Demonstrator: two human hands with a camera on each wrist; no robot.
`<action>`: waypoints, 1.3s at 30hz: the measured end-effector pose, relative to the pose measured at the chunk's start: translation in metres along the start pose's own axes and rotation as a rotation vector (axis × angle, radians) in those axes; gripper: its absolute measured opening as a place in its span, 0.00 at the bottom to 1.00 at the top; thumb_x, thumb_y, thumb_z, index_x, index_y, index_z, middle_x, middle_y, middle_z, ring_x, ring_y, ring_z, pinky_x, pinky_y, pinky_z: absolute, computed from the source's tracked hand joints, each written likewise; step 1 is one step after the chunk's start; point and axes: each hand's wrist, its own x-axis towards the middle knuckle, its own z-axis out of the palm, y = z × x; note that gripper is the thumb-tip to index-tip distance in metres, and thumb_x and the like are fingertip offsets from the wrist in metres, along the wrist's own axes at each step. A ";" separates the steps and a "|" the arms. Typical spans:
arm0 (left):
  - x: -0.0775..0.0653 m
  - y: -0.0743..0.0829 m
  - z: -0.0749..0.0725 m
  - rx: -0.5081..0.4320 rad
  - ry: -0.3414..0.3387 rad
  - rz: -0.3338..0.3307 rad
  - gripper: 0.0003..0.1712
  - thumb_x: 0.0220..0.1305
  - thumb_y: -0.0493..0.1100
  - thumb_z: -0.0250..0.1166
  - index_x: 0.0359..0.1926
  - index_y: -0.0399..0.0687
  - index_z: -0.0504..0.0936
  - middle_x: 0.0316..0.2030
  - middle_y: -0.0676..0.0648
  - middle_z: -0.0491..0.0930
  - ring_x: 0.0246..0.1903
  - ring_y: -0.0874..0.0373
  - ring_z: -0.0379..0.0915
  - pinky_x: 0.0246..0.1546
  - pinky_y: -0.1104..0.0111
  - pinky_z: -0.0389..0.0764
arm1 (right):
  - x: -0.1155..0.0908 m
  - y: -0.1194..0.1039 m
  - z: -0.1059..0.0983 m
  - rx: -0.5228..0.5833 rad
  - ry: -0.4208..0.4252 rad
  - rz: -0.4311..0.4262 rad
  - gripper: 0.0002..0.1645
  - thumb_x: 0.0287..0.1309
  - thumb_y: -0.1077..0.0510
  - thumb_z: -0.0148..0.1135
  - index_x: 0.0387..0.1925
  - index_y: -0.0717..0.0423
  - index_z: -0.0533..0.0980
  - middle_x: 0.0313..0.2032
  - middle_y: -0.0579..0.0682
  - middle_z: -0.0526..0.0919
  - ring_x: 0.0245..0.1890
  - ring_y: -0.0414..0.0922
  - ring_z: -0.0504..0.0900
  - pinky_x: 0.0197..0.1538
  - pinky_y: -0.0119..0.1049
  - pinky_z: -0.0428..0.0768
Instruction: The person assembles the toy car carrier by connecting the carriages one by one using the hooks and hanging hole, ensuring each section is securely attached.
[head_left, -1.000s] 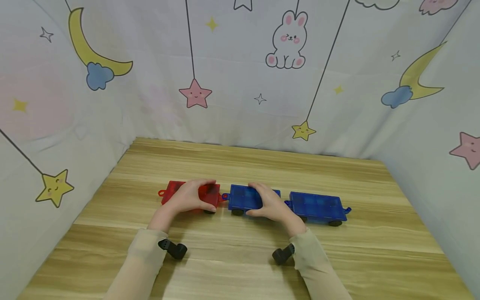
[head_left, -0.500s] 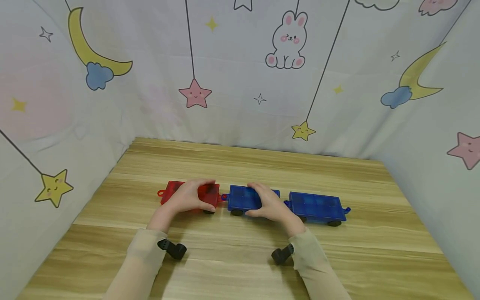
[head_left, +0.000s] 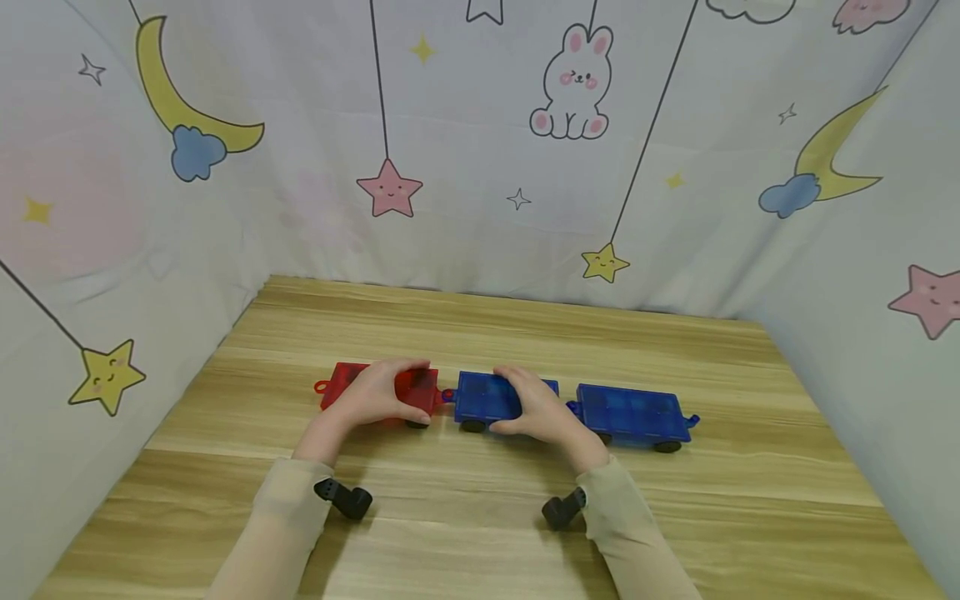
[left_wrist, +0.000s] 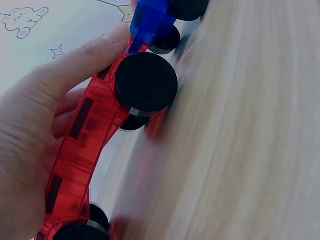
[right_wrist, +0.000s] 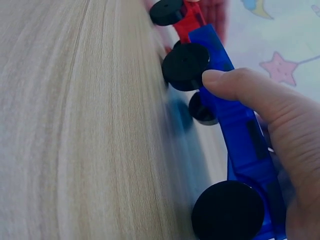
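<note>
My left hand (head_left: 371,396) grips a translucent red toy train car (head_left: 416,387) across its width, thumb on the near side, fingers over the far side. My right hand (head_left: 543,408) holds a translucent blue train car (head_left: 480,396) the same way. Between them, the blue car's coupling (head_left: 447,396) overlaps the red car's end ring. In the left wrist view, the left thumb lies along the red side panel, its tip by the blue coupling (left_wrist: 147,25). The right thumb (right_wrist: 225,84) presses beside a black wheel (right_wrist: 186,66) in the right wrist view.
A second blue car (head_left: 633,412) stands in line to the right, close behind the held blue one, with a hook (head_left: 693,421) at its free end. All sit on a wood-grain table (head_left: 465,517). A printed white cloth (head_left: 480,233) walls the back and sides.
The held blue car's coupling has come down slightly onto the red car's ring. Both hands keep their grips, and the second blue car stays in line.
</note>
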 end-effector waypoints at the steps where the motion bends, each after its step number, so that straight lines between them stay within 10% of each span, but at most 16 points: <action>1: 0.000 0.000 0.000 0.001 0.000 0.000 0.50 0.43 0.55 0.80 0.67 0.43 0.72 0.63 0.41 0.75 0.62 0.43 0.70 0.61 0.49 0.72 | 0.000 0.000 0.000 -0.001 0.000 -0.002 0.52 0.50 0.49 0.75 0.71 0.61 0.60 0.69 0.61 0.65 0.71 0.59 0.62 0.70 0.57 0.63; 39: 0.004 0.007 -0.006 0.037 -0.100 -0.019 0.54 0.44 0.56 0.80 0.69 0.40 0.68 0.65 0.39 0.71 0.63 0.41 0.68 0.63 0.47 0.71 | -0.001 -0.004 -0.004 -0.056 -0.037 0.026 0.56 0.50 0.47 0.75 0.73 0.60 0.57 0.72 0.60 0.61 0.72 0.58 0.60 0.71 0.55 0.63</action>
